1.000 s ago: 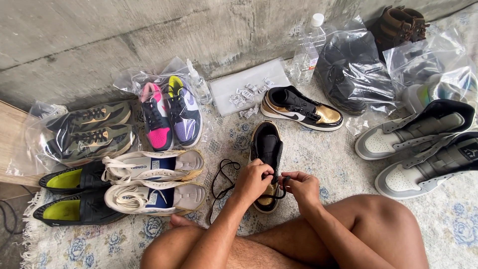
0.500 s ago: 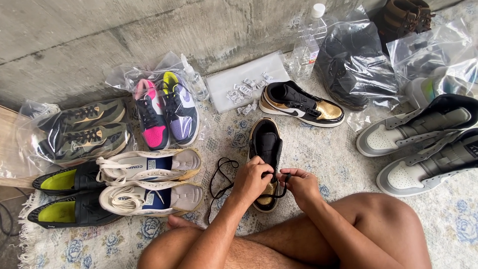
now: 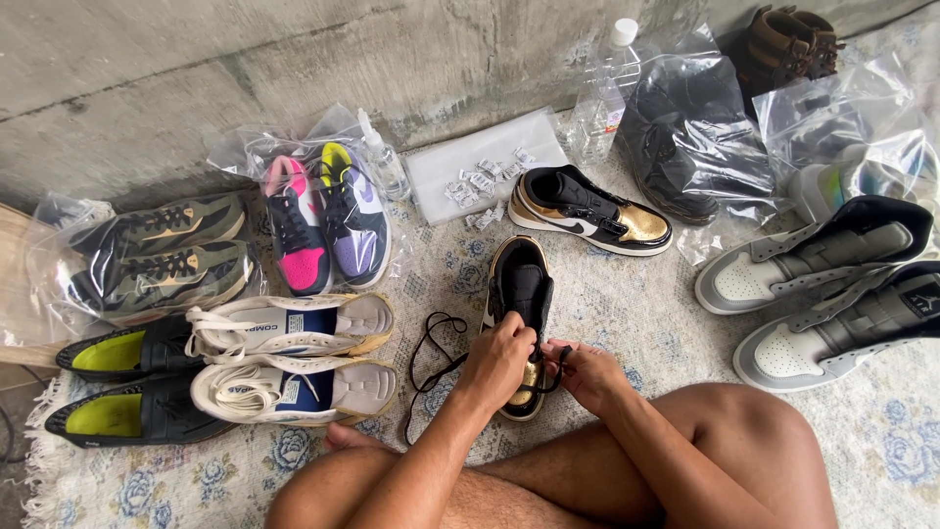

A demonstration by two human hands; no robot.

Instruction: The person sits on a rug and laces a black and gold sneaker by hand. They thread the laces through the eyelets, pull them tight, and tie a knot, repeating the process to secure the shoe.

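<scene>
Hands (image 3: pixel 543 367) on glossy black-gold sneaker (image 3: pixel 519 304); thin lace (image 3: pixel 431 358)

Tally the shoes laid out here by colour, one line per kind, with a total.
Black and gold: 2, one in both hands, one lying apart
Camouflage green, bagged: 2
Pink and purple, bagged: 2
White: 2
Black with yellow insoles: 2
Grey and black high-tops: 2
Brown boots: 2
Total: 14
</scene>
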